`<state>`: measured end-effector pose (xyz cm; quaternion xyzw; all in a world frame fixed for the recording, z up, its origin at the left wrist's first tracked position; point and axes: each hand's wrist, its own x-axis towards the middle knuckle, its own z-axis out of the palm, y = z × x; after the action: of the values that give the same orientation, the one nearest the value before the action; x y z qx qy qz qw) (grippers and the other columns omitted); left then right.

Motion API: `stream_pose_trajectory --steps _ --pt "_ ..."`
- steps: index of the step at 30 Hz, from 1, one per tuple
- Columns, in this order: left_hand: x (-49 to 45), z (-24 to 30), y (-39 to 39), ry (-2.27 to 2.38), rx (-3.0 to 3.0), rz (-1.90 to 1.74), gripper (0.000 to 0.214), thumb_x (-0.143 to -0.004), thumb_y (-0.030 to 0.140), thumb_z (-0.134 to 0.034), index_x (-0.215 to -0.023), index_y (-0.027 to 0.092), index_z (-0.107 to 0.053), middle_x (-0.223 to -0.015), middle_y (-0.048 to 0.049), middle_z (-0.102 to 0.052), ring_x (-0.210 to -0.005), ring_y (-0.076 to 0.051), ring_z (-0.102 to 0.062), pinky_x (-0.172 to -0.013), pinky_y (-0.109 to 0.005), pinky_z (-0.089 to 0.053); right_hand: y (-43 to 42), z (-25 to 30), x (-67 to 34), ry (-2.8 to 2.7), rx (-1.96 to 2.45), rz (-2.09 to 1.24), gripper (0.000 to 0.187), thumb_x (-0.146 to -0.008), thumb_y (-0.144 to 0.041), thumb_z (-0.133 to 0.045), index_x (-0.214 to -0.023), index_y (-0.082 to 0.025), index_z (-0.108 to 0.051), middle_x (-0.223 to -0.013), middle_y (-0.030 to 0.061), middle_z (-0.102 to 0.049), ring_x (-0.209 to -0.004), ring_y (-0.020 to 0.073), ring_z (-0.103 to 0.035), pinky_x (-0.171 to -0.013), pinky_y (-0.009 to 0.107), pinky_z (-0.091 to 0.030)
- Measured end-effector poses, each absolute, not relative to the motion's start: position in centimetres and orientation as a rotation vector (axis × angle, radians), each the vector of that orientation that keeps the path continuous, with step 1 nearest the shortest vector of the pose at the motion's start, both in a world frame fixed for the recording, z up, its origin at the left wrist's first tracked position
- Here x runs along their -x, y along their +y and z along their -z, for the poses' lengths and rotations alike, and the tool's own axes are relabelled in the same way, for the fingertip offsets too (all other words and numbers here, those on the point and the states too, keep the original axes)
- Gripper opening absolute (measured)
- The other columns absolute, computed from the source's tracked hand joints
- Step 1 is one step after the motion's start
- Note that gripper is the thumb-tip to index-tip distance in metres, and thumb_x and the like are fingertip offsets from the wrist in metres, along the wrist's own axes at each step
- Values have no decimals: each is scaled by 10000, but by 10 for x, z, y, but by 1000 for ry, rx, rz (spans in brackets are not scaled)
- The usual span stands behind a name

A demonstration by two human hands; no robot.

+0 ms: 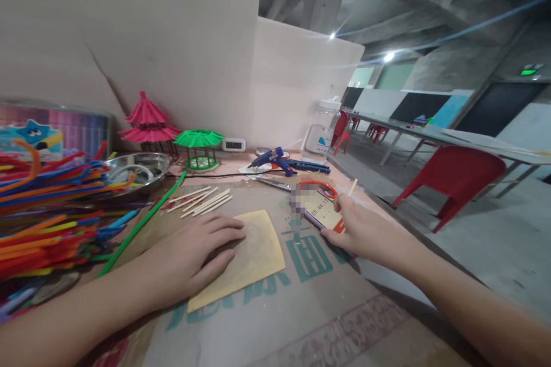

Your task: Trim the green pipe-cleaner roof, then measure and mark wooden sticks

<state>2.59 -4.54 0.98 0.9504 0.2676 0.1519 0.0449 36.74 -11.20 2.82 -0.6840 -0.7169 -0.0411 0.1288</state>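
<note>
My left hand (191, 252) lies flat and open on a yellow sheet of paper (253, 261) that rests on the cardboard-covered table. My right hand (364, 229) is closed around a thin wooden stick (353, 186), its tip pointing up. That hand rests at the edge of a phone (321, 209) lying on the table. Several loose wooden sticks (202, 200) lie just beyond my left hand.
A heap of coloured pipe cleaners (47, 212) fills the left side, with a metal bowl (138, 169) behind. Pink (148, 123) and green (198, 146) paper pavilions stand by the wall. A blue glue gun (275, 159), scissors and a small clock (233, 144) lie further back. Red chairs (456, 175) stand right.
</note>
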Motion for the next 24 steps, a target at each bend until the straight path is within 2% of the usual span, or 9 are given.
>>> stream_pose_trajectory --steps 3,6,10,15,20,24 --pt "-26 -10 -45 814 -2924 -461 350 -977 344 -466 -1246 274 -680 -1298 -58 -672 -1188 -254 -617 -1027 -412 -495 -112 -26 -369 -2087 1982 119 267 -808 -400 -647 -943 -191 -551 -633 -4 -586 -497 154 -523 -486 281 -293" --pt "-26 -10 -44 827 -2934 -455 345 -976 344 -470 -1240 283 -684 -1298 -50 -675 -1183 -254 -624 -1025 -413 -501 -112 -24 -375 -2088 1991 116 280 -803 -412 -644 -945 -193 -541 -633 -2 -585 -544 176 -557 -501 280 -304" --pt "-26 -10 -43 815 -2948 -462 346 -970 343 -473 -1228 274 -693 -1277 -52 -689 -1178 -256 -629 -1019 -413 -511 -107 -26 -392 -2024 2090 193 335 -804 -461 -629 -964 -197 -496 -825 74 -656 -669 213 -623 -540 291 -350" --pt "-24 -6 -41 820 -2927 -528 343 -976 366 -478 -1231 274 -687 -1285 -52 -684 -1182 -242 -628 -1015 -378 -518 -93 -33 -423 -1768 2503 135 362 -848 -439 -569 -1052 -156 -472 -1044 158 -664 -826 277 -673 -588 313 -384" --pt "-24 -7 -40 816 -2954 -515 343 -965 387 -498 -1222 271 -693 -1265 -49 -699 -1159 -251 -649 -997 -386 -534 -87 -34 -442 -1679 2608 113 368 -839 -426 -607 -1042 -138 -501 -1028 172 -679 -806 285 -696 -576 313 -383" --pt "-26 -13 -42 816 -3004 -497 353 -971 383 -473 -1216 273 -702 -1254 -34 -709 -1138 -250 -666 -977 -391 -549 -91 -35 -431 -1685 2577 253 380 -858 -418 -612 -1095 -150 -484 -1068 168 -665 -950 317 -681 -606 315 -379"
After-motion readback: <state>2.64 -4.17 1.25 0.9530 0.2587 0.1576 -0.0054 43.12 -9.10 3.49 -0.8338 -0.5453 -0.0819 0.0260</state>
